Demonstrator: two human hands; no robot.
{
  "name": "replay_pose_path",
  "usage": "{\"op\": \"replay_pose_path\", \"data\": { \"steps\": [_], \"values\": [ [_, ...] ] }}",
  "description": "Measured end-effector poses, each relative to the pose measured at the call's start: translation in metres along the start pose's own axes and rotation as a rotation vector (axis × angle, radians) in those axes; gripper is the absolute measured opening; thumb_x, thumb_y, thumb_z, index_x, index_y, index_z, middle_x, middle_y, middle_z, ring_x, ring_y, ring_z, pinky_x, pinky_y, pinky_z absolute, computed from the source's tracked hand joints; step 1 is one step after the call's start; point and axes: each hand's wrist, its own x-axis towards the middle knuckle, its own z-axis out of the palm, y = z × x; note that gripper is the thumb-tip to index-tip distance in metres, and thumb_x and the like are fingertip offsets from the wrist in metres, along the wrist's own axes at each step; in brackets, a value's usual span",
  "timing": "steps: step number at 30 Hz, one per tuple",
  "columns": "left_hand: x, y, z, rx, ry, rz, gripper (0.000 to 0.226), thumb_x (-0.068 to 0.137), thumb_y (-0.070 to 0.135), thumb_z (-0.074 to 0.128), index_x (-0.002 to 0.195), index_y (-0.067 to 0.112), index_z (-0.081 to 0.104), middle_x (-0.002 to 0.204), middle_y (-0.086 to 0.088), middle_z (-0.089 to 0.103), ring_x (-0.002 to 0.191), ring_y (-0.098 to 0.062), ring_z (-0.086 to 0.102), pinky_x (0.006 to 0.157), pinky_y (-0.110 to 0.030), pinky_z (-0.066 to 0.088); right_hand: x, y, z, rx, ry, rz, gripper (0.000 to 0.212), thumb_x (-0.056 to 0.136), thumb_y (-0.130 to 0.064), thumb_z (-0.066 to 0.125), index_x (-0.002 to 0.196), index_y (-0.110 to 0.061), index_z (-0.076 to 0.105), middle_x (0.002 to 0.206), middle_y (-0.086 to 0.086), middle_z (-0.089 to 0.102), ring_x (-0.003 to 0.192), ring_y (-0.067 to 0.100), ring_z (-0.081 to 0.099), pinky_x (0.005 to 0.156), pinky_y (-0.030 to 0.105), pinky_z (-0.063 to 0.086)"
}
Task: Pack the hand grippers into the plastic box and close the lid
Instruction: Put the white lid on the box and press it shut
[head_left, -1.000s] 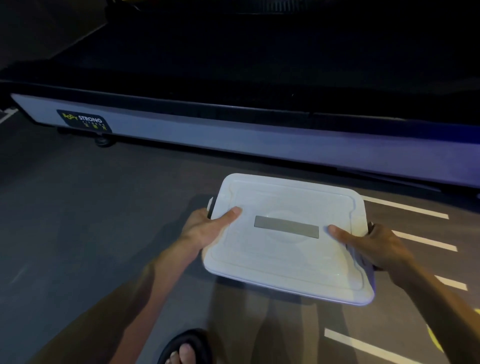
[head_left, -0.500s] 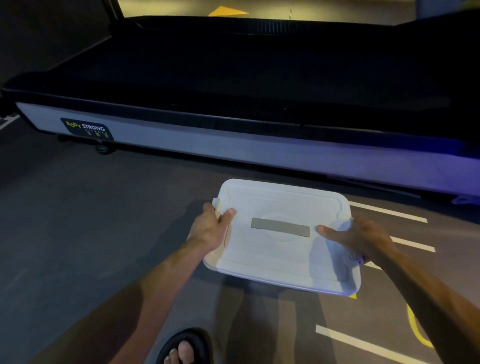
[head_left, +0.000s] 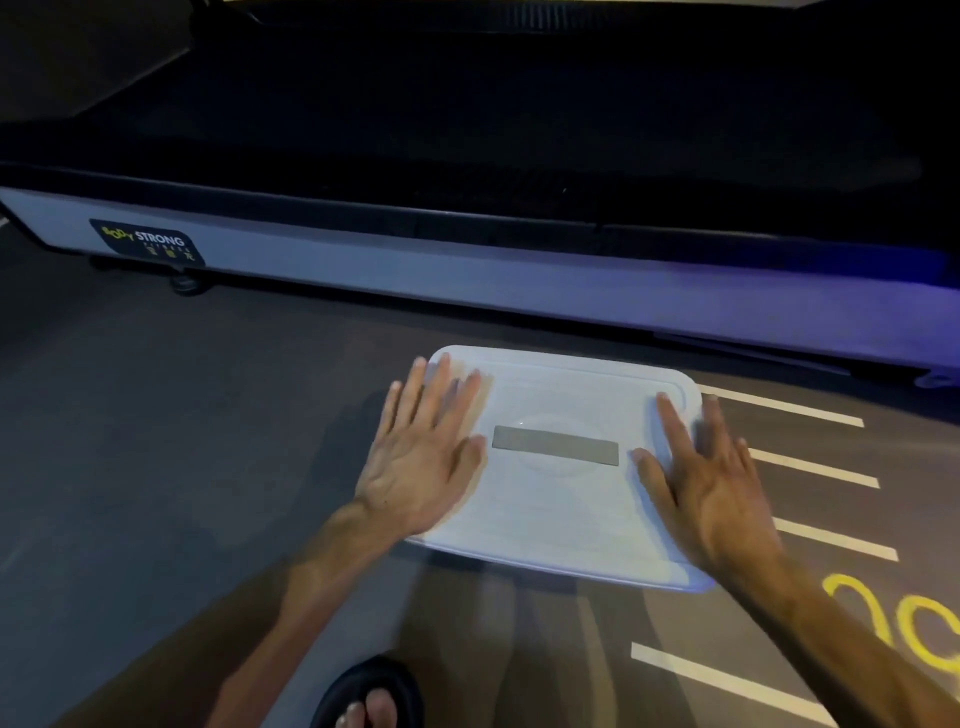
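A white plastic box sits on the dark floor with its white lid (head_left: 556, 514) on top; a grey strip (head_left: 556, 446) crosses the lid's middle. My left hand (head_left: 421, 457) lies flat on the lid's left side, fingers straight and spread. On the lid's right side my right hand (head_left: 711, 478) lies flat in the same way, fingers pointing away from me. The box's walls and contents are hidden under the lid, and no hand grippers are visible.
A long treadmill (head_left: 467, 270) with a grey side rail and a black belt runs across just behind the box. White and yellow floor markings (head_left: 810, 467) lie to the right. My sandalled foot (head_left: 369, 696) stands near the bottom edge.
Both hands let go of the box's side handles and moved onto the top of the lid, now flat with straight fingers. The box is lower, resting on the floor.
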Motion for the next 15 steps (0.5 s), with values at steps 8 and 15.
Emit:
{"op": "replay_pose_path", "data": {
  "steps": [8,15],
  "values": [
    [0.006,0.003,-0.001,0.122,-0.096,0.225,0.074,0.099,0.069,0.031,0.161,0.032,0.018,0.171,-0.003,0.003,0.158,-0.028,-0.001,0.122,-0.057,0.018,0.007,-0.008,-0.004,-0.101,-0.103,-0.304,0.077,0.093,-0.071,0.004,0.157,-0.028,-0.006,0.165,-0.003,-0.017,0.152,0.019,-0.015,0.125,0.047,0.004],
    [0.012,-0.004,0.017,0.039,-0.037,0.233,0.079,0.092,0.066,0.045,0.16,0.029,0.028,0.17,-0.006,0.014,0.156,-0.033,0.012,0.121,-0.062,0.018,0.016,-0.004,0.004,-0.034,-0.049,-0.327,0.078,0.095,-0.067,0.029,0.156,-0.02,0.024,0.167,0.003,0.011,0.154,0.023,0.008,0.121,0.055,0.015]
  ]
}}
